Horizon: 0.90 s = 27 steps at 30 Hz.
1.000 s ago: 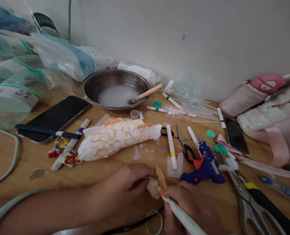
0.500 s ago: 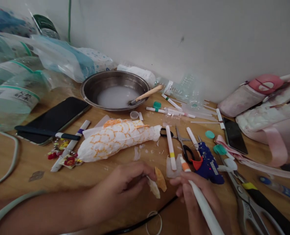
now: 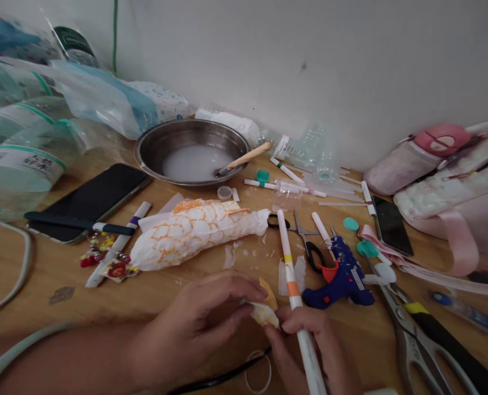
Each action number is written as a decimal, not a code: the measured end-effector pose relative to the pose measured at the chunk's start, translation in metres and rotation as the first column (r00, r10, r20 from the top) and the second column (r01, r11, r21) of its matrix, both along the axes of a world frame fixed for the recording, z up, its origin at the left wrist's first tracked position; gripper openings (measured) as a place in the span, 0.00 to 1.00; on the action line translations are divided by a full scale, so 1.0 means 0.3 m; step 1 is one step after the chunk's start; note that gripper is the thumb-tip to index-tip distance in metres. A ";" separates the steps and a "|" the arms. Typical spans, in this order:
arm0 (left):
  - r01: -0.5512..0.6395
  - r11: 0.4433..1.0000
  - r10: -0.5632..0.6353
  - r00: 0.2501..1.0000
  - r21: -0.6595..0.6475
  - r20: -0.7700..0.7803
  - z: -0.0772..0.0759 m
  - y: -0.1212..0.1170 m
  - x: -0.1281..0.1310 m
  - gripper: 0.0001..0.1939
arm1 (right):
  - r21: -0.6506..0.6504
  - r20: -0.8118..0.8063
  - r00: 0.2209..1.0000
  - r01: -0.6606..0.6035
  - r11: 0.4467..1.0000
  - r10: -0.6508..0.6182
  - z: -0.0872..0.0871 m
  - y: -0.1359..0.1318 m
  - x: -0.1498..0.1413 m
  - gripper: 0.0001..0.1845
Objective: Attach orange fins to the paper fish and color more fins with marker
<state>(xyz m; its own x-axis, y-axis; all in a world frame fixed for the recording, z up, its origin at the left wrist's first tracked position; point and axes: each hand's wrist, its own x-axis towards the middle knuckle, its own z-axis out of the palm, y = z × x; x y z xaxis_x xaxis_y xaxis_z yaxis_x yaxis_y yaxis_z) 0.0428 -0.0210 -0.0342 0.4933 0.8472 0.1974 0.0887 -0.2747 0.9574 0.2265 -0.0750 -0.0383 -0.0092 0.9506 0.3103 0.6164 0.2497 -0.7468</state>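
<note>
My left hand [image 3: 205, 321] pinches a small white and orange paper piece [image 3: 264, 310] just above the wooden table [image 3: 145, 291]. My right hand [image 3: 309, 343] grips a white marker with an orange band [image 3: 297, 307], its tip pointing away from me, and its fingertips also touch the paper piece. Behind the hands lies a white paper fish with orange scales [image 3: 194, 230].
A blue glue gun [image 3: 342, 274], scissors [image 3: 309, 241], pliers [image 3: 420, 340], loose markers and caps lie to the right. A steel bowl of white paste with a brush [image 3: 190, 151], a phone [image 3: 91, 200] and plastic bags [image 3: 29, 131] sit at the left; pink bags [image 3: 445, 175] at the right.
My right hand lifted the marker off the paper piece, swung it upright and came back to the piece. My left hand kept hold of the paper piece.
</note>
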 end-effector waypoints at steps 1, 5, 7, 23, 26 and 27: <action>-0.009 0.999 0.010 1.000 -0.046 0.006 -0.007 -0.001 0.003 0.13 | -0.028 -0.027 0.999 0.019 0.999 -0.019 -0.003 0.003 0.002 0.07; 0.026 0.948 -0.009 0.998 -0.318 0.055 -0.026 0.003 0.020 0.11 | -0.113 -0.204 0.977 0.033 0.993 -0.056 -0.019 0.009 -0.001 0.09; 0.035 0.913 -0.023 0.999 -0.406 0.034 -0.023 0.009 0.028 0.06 | -0.161 -0.293 0.954 0.023 0.987 -0.070 -0.023 0.009 -0.009 0.09; 0.013 0.881 -0.036 0.999 -0.472 -0.039 -0.010 0.017 0.042 0.07 | -0.243 -0.521 0.848 -0.041 0.969 -0.095 -0.022 0.031 -0.010 0.15; 0.021 0.885 -0.045 0.998 -0.465 -0.041 -0.014 0.018 0.042 0.07 | -0.218 -0.483 0.873 -0.056 0.974 -0.058 -0.016 0.034 -0.016 0.14; 0.020 0.883 -0.046 0.998 -0.468 -0.044 -0.016 0.018 0.042 0.07 | -0.206 -0.467 0.884 -0.066 0.976 -0.038 -0.015 0.035 -0.018 0.14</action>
